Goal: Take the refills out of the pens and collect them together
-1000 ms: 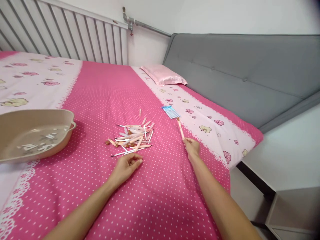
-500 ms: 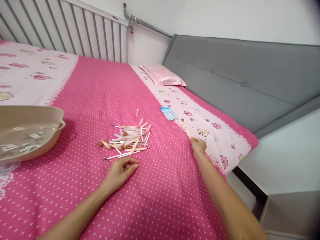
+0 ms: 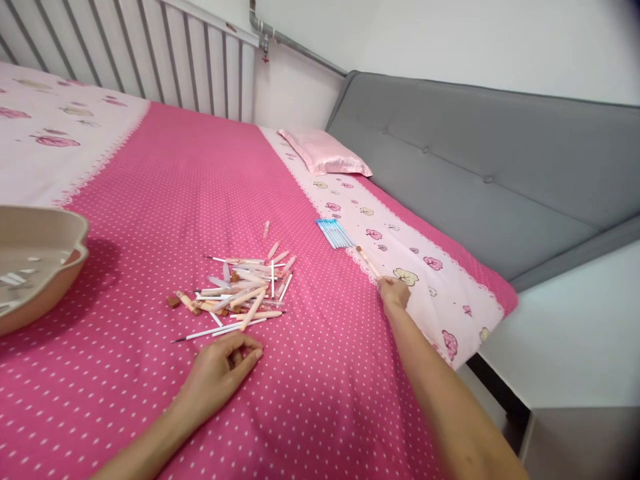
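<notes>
My right hand (image 3: 394, 292) grips a small brush (image 3: 369, 261) by its pale handle, its brown bristles pointing away from me. The brush's tip lies close to a row of thin blue-and-white sticks (image 3: 335, 233), laid side by side on the bedspread; their exact kind is too small to tell. Loosely curled, my left hand (image 3: 223, 370) rests on the bed with nothing in it, thumb and fingers slightly apart. Just beyond it sits a jumbled pile of brushes and pen-like sticks (image 3: 250, 287), in white, pale pink and peach, some with dark or brown tips.
A beige basin (image 3: 75, 230) with white pieces inside stands at the left. The bed carries a pink dotted bedspread (image 3: 310, 400). Near the grey headboard (image 3: 450, 147) lies a pink pillow (image 3: 325, 153). A white radiator (image 3: 200, 67) and a pipe run along the wall.
The view has turned slightly, so the basin and the pile sit farther left. My right hand has brought the brush nearer the row of blue sticks and lowered it. My left hand stays resting.
</notes>
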Available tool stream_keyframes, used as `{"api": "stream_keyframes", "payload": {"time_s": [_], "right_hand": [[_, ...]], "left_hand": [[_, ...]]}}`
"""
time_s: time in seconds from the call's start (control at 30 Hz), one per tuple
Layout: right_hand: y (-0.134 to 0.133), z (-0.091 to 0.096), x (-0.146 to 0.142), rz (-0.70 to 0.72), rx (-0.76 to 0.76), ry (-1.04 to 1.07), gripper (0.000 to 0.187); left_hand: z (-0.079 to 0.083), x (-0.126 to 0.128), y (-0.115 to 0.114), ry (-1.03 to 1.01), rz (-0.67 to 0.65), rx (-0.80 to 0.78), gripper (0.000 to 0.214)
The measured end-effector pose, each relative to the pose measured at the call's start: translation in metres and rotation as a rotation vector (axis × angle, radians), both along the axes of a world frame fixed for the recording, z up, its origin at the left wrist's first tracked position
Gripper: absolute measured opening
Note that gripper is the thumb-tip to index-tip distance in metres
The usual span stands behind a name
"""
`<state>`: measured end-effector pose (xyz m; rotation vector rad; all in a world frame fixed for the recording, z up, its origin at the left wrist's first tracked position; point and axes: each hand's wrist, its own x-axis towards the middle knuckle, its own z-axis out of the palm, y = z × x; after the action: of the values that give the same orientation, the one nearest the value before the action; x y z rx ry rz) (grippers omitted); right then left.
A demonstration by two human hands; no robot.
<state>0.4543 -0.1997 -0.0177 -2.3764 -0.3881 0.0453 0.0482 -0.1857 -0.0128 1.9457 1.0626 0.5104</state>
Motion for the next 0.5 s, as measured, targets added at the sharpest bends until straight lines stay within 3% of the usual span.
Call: {"api": "stream_keyframes", "payload": {"time_s": [0.5], "right_hand": [[0.0038, -0.0035, 0.0073, 0.017, -0.002, -0.041, 0.029]], "left_hand": [[-0.0058, 0.0001, -0.0002, 0.033, -0.001, 0.002, 0.032]]}}
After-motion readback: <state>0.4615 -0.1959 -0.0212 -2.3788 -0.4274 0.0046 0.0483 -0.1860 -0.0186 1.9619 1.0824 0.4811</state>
